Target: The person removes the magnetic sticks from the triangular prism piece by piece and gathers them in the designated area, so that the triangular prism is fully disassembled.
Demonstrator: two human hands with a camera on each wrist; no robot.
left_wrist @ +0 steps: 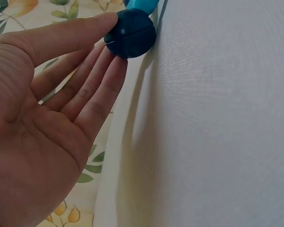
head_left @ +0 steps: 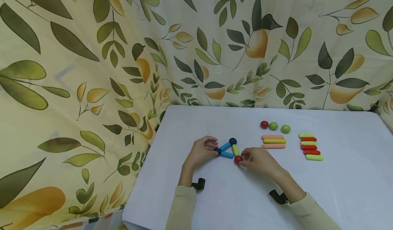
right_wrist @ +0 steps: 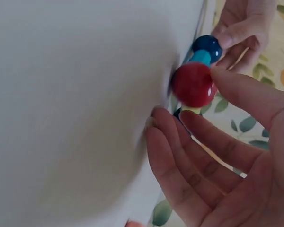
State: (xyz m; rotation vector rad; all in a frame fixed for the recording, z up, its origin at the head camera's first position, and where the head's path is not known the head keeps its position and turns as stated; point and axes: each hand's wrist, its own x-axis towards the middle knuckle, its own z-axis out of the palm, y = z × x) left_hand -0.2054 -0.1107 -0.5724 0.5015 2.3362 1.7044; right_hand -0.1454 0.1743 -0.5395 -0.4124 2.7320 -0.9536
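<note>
Three loose glossy balls (head_left: 273, 126), one red and two lime green, sit in a row toward the back of the white cloth-covered table (head_left: 353, 175), with three smooth rounded sticks (head_left: 274, 141), yellow between two peach, lying in front of them and a column of six lime and red sticks (head_left: 308, 147) farther right. Nearer the person lies a ball-and-stick figure: a shiny navy ball (head_left: 217, 151) at the left, two bright blue sticks (head_left: 225, 146) spreading from it, a second navy ball (head_left: 232, 141) at the far corner, and a lime stick (head_left: 235, 150) running to a glossy red ball (head_left: 238, 159). The left hand (head_left: 202, 151) pinches the first navy ball between thumb and fingers; the right hand (head_left: 261, 160) holds the red ball lightly, thumb against its side, other fingers loosely bent. Whether the nearer blue stick meets the red ball cannot be told. Only the left wrist view shows a seam across the navy ball; in the right wrist view the red ball hides much of the figure. Leaf-and-fruit printed fabric (head_left: 184, 35) hangs behind the table.
</note>
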